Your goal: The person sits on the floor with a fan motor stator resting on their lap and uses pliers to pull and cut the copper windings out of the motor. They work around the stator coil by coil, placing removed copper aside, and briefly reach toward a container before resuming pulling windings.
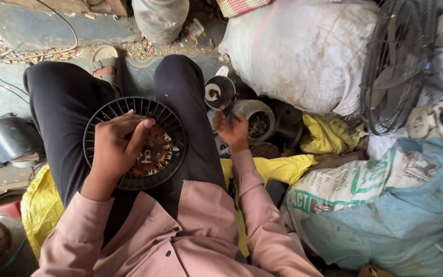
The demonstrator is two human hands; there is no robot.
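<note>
One black slotted fan housing [135, 143] on our lap, copper windings showing.
Left hand [119, 146] clasps it; right hand [233, 128], at 3 o'clock, grips one small dark tool [228, 111].

Sacks and bags, right side

Big white sack [303, 51] top centre-right, bulging, stained. Below it a white woven sack with green print [349, 187], lying flat. Pale blue sack [411, 220] overlaps its right end. Yellow plastic bag [39, 208] bottom left, crumpled.
</note>
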